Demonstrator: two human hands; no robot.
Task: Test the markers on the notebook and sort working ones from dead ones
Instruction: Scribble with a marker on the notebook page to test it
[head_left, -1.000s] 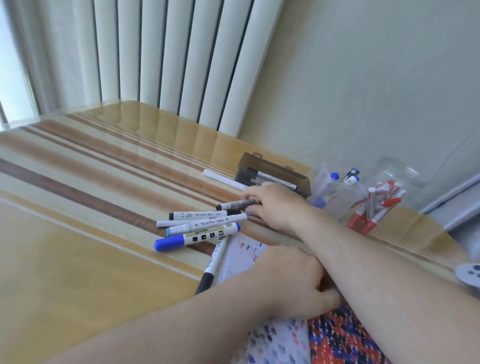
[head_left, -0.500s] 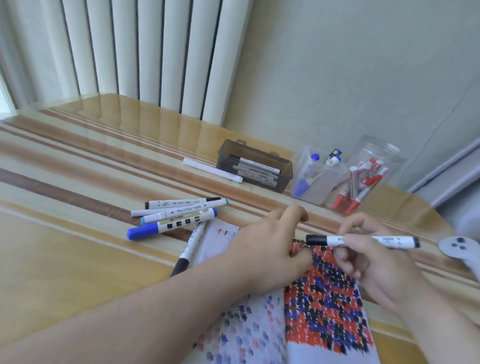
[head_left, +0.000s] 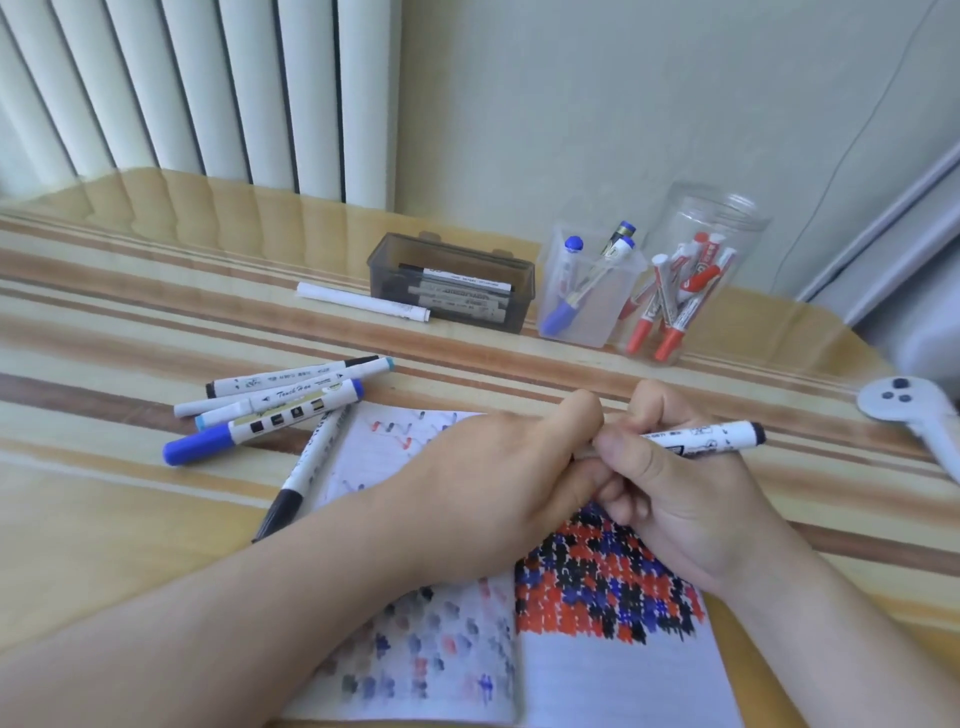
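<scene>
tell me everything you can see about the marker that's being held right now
The held marker is a white barrel with small black print and a black right end. It lies almost level above the open notebook, gripped by the right hand. The left hand pinches its left end, hiding whatever cap or tip is there.

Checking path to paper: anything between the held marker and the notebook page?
Only the hands. The marker is gripped by the right hand, its tip end hidden under the left hand, both directly over the notebook.

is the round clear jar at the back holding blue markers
No, the round clear plastic jar holds red-capped markers; blue ones stand in the square clear cup.
</scene>
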